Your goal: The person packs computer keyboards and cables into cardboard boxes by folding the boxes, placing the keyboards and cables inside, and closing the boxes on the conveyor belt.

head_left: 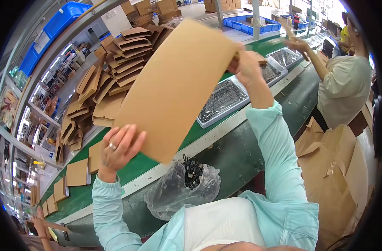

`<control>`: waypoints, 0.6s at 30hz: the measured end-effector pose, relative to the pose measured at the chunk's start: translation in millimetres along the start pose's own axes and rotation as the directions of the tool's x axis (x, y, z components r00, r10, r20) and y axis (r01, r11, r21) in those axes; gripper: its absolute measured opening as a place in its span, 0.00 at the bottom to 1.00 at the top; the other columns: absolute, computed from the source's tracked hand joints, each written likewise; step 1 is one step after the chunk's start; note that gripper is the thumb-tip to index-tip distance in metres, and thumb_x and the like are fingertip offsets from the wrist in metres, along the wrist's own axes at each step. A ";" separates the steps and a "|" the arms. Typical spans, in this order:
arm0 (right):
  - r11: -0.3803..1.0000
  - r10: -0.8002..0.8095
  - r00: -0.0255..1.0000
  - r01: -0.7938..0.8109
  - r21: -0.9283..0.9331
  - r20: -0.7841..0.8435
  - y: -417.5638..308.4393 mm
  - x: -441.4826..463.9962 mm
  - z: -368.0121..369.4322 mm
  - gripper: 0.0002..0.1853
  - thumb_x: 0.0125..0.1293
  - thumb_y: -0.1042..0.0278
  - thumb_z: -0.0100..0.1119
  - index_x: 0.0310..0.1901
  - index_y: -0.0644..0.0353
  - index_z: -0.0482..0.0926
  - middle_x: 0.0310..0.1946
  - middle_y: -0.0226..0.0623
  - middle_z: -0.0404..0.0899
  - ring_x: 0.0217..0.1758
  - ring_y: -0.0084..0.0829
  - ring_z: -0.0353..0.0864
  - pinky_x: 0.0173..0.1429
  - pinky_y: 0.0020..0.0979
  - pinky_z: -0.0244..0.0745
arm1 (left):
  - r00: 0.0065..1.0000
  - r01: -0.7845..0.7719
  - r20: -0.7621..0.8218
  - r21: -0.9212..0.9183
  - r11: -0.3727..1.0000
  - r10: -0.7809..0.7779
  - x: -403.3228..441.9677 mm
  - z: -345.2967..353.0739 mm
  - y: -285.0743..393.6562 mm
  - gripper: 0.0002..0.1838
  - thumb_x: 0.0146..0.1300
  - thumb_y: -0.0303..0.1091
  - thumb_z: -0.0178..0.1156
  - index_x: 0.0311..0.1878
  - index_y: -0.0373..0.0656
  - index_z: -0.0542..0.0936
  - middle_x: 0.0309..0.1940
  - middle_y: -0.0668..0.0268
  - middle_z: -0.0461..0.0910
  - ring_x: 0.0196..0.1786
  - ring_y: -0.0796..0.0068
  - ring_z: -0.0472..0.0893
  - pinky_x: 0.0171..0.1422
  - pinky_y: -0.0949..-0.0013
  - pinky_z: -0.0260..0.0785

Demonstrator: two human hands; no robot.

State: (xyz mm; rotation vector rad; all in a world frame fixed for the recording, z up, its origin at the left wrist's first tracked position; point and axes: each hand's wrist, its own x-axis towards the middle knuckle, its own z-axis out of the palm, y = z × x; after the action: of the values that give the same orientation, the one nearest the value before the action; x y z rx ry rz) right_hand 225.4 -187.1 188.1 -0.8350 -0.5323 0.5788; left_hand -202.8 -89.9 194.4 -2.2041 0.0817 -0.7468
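A flat brown cardboard piece is held up in front of me, tilted, over the green conveyor belt. My right hand grips its upper right corner, fingers closed round the edge. At its lower left edge is my left hand, a ring on one finger, the fingers bent against the cardboard. Behind the cardboard, a keyboard in a clear-covered tray lies on the belt. Below the cardboard, a clear plastic bag holds black cables.
Folded cardboard boxes are piled beyond the belt; several flat boxes lie on it at left. A co-worker stands at right near brown cardboard. Another person's hand shows at lower left. Blue trays stand behind.
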 end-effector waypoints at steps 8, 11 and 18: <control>0.134 -0.001 0.645 0.757 -0.639 0.764 84.6 -34.4 -94.5 0.15 0.51 0.73 0.73 0.42 0.57 0.84 0.39 0.34 0.81 0.46 0.36 0.81 0.53 0.34 0.78 | 0.885 0.360 0.289 0.071 0.930 -0.364 7.5 -66.7 -2.4 0.02 0.62 0.28 0.62 0.35 0.42 0.79 0.33 0.58 0.81 0.32 0.60 0.81 0.31 0.61 0.71; 0.164 0.112 0.713 0.674 -0.720 0.692 110.0 -48.0 -127.8 0.14 0.47 0.75 0.74 0.37 0.56 0.83 0.38 0.34 0.80 0.46 0.38 0.80 0.53 0.34 0.77 | 0.713 0.510 0.596 -0.080 0.856 -0.369 50.0 -71.5 15.7 0.08 0.67 0.33 0.59 0.31 0.42 0.79 0.26 0.56 0.81 0.28 0.56 0.81 0.33 0.57 0.72; 0.380 0.040 0.771 0.577 -0.723 0.636 119.5 -54.6 -135.4 0.11 0.47 0.77 0.73 0.33 0.57 0.82 0.34 0.34 0.80 0.43 0.37 0.80 0.48 0.35 0.77 | 0.710 0.612 0.704 -0.597 0.519 -0.027 83.8 144.9 13.0 0.22 0.73 0.47 0.51 0.34 0.35 0.79 0.25 0.51 0.80 0.28 0.55 0.81 0.30 0.59 0.72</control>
State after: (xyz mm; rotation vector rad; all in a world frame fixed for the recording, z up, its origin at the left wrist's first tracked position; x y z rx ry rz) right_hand 241.3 -229.9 5.1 -1.5767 -1.6398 0.1255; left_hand -53.5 -26.1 151.6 -3.3430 -0.4844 -0.0629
